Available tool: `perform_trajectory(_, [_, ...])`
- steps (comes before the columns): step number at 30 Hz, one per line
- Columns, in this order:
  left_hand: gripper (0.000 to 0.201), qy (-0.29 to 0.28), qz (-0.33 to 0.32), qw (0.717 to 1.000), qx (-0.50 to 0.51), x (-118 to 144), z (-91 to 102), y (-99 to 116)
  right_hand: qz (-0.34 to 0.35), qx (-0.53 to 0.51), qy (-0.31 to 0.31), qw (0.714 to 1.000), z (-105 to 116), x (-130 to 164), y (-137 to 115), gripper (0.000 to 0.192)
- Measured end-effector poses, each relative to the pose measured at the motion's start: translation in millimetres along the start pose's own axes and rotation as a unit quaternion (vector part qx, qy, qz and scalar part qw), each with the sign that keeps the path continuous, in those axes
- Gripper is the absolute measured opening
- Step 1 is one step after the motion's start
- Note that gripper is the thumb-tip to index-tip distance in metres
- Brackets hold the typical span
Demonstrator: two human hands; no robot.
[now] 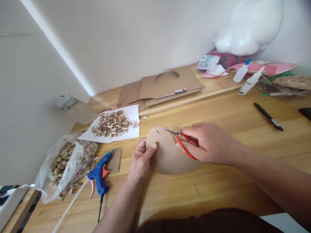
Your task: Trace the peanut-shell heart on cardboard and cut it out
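A rounded piece of brown cardboard is held just above the table in front of me, with a small hole near its upper left. My left hand grips its left side, thumb on top and fingers underneath. Wrapped around red-handled pliers is my right hand. The narrow metal jaws of the pliers point left and meet the cardboard's upper edge. A crease or cut line runs down the cardboard from near the jaws. The fingertips beneath the cardboard are hidden.
Left lie a blue glue gun, a plastic bag of peanuts and broken shells on white paper. Behind are cardboard sheets. Right are two glue bottles and a black pen.
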State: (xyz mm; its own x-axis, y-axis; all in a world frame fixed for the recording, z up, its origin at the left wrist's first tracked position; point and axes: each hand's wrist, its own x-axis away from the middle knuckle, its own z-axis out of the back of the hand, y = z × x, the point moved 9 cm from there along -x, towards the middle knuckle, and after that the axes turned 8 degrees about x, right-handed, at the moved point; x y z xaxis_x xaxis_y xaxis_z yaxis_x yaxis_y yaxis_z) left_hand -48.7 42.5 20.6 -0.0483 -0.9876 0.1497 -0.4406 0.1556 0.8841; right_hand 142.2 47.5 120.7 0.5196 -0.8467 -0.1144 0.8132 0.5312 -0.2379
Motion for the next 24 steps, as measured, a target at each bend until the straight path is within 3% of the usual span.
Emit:
perform_trajectory(9, [0.021,-0.004,0.000,1.000,0.014,-1.1,-0.3,-2.3,-0.011,-0.046,-0.008,0.999,-3.8,-0.5,2.1,0.042])
perform_trajectory(24, [0.021,0.000,0.005,1.000,0.021,-0.4,-1.8,0.3,-0.005,0.006,0.007,1.000,-0.7,0.0,4.0,0.040])
